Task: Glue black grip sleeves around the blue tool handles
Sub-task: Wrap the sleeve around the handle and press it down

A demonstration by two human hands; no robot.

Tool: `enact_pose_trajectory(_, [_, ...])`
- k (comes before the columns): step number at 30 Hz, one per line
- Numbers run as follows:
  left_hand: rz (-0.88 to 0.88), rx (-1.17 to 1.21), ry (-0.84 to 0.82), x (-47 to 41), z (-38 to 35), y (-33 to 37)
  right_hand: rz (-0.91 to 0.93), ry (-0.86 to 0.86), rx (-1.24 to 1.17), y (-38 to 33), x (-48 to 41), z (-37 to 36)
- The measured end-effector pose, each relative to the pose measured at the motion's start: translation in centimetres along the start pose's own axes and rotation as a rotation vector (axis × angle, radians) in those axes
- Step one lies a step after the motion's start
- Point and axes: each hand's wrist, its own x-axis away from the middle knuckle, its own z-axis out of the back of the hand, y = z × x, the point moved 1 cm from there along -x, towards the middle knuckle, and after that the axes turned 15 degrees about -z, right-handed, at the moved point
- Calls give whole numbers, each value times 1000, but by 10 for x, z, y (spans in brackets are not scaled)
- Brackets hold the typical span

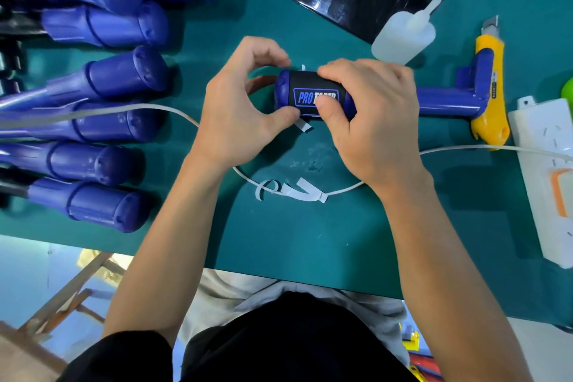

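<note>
- Black sleeve [305, 87] sits wrapped on the blue handle [443, 99], on my side of the glue bottle [403, 37] and a bit left of it; can't tell if it rests on the bench [310, 242].
- Handle's long axis runs left-right, with the capped end pointing away from the bottle.
- Right hand [372, 121] grip is closed round the sleeve, fingers over the top, thumb pressing the logo face.
- Left hand [238, 108] grip is curled on the sleeve's capped end, thumb beside the white tab [302, 125].
- The tab is on the sleeve's edge facing me, nearest my left thumb, so the left hand likely deals with it next.
</note>
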Motion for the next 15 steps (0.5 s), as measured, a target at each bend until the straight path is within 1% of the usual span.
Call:
enact_pose_trajectory(4, [-23,-133,-64,-2,5,2,17,36,-21,-1,6,0])
enact_pose_trajectory(7, [-41,-176,-98,-1,5,2,5,20,3,-1,11,5])
enact_pose_trajectory(10, [-35,-153,-66,0,4,2,6,-45,46,-8,12,6])
enact_pose_trajectory(15, [4,-110,-14,-1,3,3,82,-141,142,-19,9,0])
